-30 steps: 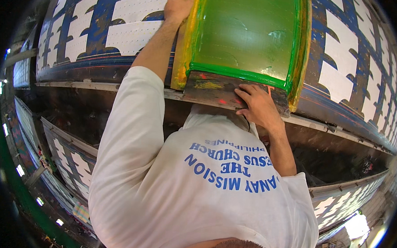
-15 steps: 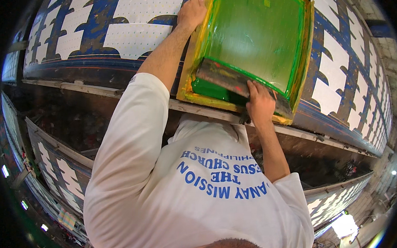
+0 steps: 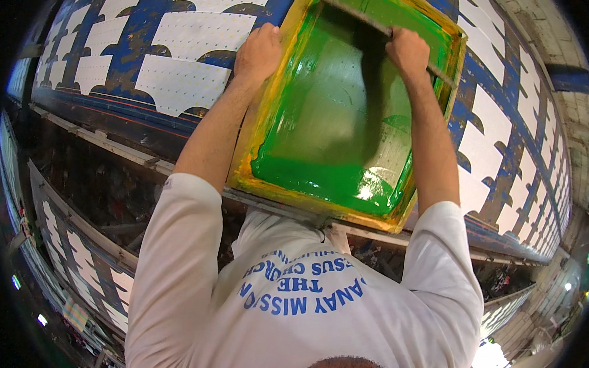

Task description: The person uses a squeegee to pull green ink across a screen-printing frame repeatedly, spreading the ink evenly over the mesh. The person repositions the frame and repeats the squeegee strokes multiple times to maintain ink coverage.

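Observation:
A screen printing frame [image 3: 294,198] with a yellow-stained rim lies tilted across the table in front of me. Glossy green ink [image 3: 301,174] pools along the near end of its mesh. At the left rim, my left hand [image 3: 258,52] is closed against the frame's edge, fingertips partly hidden. My right hand [image 3: 409,52] grips a long, dark-bladed squeegee [image 3: 354,13] from above, near the far end of the mesh. The squeegee spans the frame's width, and a shadow falls on the mesh below it.
White cut pieces [image 3: 189,41] lie in rows on the blue, worn table [image 3: 127,32], left of the frame and right of it. A rail [image 3: 106,139] runs along the table's near edge. Another table with white pieces [image 3: 91,257] stands behind me on the left.
The squeegee, in my right hand, has moved from the near end of the frame to the far end. The frame now sits lower in view, and green ink shows at its near end.

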The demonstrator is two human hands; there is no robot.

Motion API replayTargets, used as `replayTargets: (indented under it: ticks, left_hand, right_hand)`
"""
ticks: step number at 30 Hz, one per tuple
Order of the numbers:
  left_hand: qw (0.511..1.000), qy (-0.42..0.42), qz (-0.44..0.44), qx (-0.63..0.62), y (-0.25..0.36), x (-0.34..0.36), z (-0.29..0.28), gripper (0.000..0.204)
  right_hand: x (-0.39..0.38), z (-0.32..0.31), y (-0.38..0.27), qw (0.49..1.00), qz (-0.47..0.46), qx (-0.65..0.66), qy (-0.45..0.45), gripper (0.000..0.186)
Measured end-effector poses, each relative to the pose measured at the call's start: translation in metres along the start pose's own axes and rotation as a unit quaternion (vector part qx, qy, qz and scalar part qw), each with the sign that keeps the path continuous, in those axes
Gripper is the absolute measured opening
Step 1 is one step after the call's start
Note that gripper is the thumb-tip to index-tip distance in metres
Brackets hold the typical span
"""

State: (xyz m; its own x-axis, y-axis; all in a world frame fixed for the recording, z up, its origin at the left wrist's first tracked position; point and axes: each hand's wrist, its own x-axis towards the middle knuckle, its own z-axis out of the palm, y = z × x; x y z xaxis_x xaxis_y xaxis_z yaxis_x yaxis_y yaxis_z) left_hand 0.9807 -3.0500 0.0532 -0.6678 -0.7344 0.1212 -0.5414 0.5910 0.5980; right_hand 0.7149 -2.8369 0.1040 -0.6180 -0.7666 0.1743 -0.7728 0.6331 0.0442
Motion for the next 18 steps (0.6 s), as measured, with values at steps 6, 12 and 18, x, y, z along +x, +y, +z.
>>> replayTargets:
  ticks: [6, 12, 18]
  left_hand:
    - [0.999, 0.004, -0.019, 0.026, 0.002, -0.002, -0.001, 0.037]
    - [0.999, 0.027, 0.012, 0.030, 0.000, -0.005, 0.001, 0.037]
    - [0.999, 0.013, -0.003, 0.037, -0.002, -0.003, 0.001, 0.036]
  right_hand:
    - [0.097, 0.011, 0.044, 0.999, -0.020, -0.013, -0.035, 0.030]
    - [0.139, -0.026, 0.063, 0.991, -0.087, -0.017, -0.102, 0.037]
    - [0.151, -0.034, 0.065, 0.993, -0.033, 0.102, -0.044, 0.028]
